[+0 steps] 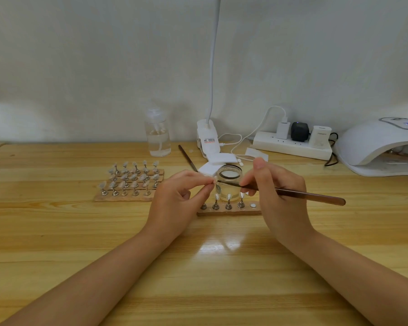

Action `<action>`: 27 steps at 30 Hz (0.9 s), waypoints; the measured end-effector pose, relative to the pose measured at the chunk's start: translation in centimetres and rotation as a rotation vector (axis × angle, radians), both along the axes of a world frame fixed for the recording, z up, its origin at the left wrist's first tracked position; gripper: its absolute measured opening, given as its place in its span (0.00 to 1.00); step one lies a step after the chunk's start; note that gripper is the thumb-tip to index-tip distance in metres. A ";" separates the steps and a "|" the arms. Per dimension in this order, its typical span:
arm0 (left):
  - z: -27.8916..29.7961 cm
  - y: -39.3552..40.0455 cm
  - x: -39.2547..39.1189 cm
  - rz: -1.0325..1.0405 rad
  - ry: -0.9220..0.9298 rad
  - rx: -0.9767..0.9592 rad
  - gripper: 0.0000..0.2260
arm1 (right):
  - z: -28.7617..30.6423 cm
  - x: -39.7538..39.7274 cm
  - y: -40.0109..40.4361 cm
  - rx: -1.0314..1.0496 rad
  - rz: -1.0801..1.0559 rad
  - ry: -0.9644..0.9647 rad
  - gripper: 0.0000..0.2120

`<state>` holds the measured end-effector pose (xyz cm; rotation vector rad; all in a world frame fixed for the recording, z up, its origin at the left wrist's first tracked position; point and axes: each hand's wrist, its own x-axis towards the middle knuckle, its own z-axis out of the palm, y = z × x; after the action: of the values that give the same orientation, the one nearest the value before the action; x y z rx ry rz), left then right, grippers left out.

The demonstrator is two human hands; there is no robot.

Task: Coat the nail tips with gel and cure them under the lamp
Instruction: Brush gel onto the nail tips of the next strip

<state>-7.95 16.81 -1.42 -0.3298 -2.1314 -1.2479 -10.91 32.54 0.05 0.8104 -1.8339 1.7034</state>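
Wooden table [57,231], pale wall behind. Left hand [174,203] pinches one nail tip [214,180] on its stand, in front of gel jar [229,176]. Right hand [276,191] grips brush [311,196], bristles touching tip.

To do well, judged: light even strokes, steady pinch, no gel on fingers.

Counts: near strip [229,211] carries four stands, one bare spot. Three strips [127,196] at 10 o'clock, about five tips each. Curing lamp [377,147] at 2 o'clock. Second brush [186,157] at 12, one bottle [157,135] beyond.
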 end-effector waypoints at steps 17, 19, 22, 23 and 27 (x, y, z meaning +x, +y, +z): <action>0.2 0.2 0.2 0.040 -0.031 0.032 0.11 | 0.2 0.6 -0.3 -0.072 0.083 -0.157 0.18; 0.3 0.2 0.3 0.049 -0.047 0.053 0.11 | 0.3 0.6 -0.4 -0.111 0.083 -0.177 0.19; 0.3 0.2 0.3 0.051 -0.059 0.064 0.10 | 0.3 0.6 -0.5 -0.153 0.069 -0.200 0.20; 0.3 0.2 0.4 0.049 -0.062 0.065 0.09 | 0.4 0.6 -0.5 -0.158 0.067 -0.208 0.20; 0.3 0.2 0.3 0.049 -0.077 0.076 0.08 | 0.4 0.6 -0.7 -0.158 0.071 -0.231 0.20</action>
<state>-7.67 17.02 -1.14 -0.1987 -2.1372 -1.3291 -10.30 31.82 0.40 0.6436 -1.8059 2.0312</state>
